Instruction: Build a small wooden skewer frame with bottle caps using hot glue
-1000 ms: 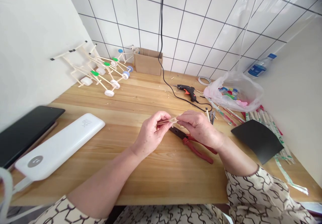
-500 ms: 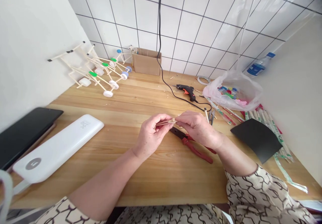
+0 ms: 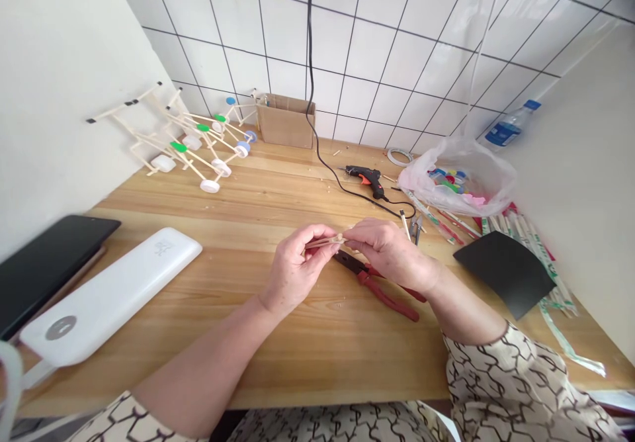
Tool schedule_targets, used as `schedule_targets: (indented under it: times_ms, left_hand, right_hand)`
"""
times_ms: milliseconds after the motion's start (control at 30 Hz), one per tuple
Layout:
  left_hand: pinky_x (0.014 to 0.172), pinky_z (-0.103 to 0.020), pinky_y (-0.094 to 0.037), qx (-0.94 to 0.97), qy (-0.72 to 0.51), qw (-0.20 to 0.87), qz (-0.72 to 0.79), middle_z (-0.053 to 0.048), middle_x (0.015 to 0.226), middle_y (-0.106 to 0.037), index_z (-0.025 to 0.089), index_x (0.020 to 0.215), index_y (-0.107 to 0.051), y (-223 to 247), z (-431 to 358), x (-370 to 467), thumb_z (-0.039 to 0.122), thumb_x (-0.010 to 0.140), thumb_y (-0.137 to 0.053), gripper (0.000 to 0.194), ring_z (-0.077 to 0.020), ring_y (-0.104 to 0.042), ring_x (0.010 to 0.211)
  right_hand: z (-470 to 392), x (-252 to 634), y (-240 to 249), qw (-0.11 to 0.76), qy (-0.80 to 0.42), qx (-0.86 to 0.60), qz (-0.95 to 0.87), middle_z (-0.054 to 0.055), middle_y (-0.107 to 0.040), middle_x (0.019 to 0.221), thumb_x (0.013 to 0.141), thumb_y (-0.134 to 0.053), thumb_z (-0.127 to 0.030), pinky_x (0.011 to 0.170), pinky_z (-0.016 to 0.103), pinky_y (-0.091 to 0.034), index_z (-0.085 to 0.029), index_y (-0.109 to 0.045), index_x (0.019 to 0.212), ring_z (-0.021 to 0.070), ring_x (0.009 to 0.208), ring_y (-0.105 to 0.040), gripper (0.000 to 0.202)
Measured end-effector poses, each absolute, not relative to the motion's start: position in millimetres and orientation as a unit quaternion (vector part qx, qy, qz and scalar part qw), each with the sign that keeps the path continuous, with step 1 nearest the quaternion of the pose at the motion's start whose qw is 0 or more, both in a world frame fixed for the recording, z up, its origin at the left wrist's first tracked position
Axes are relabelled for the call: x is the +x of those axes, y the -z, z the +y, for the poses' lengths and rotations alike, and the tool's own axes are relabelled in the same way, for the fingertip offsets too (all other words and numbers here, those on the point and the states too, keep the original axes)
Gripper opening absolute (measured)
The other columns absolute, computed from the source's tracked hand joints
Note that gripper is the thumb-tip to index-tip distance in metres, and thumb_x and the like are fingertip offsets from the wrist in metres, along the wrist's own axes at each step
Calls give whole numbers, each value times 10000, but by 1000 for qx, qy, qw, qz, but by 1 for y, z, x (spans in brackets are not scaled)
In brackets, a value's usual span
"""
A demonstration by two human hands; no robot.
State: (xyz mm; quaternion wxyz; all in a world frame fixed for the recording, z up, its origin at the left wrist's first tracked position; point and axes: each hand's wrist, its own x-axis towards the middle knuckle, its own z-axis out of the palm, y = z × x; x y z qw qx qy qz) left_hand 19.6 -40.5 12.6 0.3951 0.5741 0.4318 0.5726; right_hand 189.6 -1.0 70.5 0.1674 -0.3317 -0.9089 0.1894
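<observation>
Thin wooden sticks (image 3: 321, 242) lie pinched between the thumb and fingers of my left hand (image 3: 296, 266), near the middle of the table. My right hand (image 3: 391, 251) is closed at the right end of the same sticks, fingertips pressed together there; its palm side is hidden. Red-handled pliers (image 3: 384, 296) rest on the wood just below and partly under my right hand. Beyond my hands a black glue gun (image 3: 366, 180) lies on its side with its cord curling to the right.
Stick frames with bottle-cap wheels (image 3: 210, 186) stand back left, beside a cardboard box (image 3: 286, 123). At left lie a white power bank (image 3: 114, 293) and a black phone (image 3: 47, 263). A plastic bag of caps (image 3: 421, 171), black sheet (image 3: 506, 273) and wrapped sticks (image 3: 536, 250) are at right.
The whole view has shifted slightly, so things appear a little further left. Both hands keep their hold on the sticks, with no clear movement between them.
</observation>
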Motion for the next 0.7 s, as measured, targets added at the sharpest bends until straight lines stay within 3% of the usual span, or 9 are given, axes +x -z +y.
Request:
schedule_targets:
  times_ms: [700]
  left_hand:
    - [749,-244,-545,627,-557,305,451,-32,845,-688,175,882,-605,-14,-41,19,254,820,-621,102,-143,-659,772]
  right_hand:
    - [1,190,-70,161,-183,-338,-909,31,-642,699,916,-481,-191,661,235,-390,-169,-688,799,130,693,-536,238]
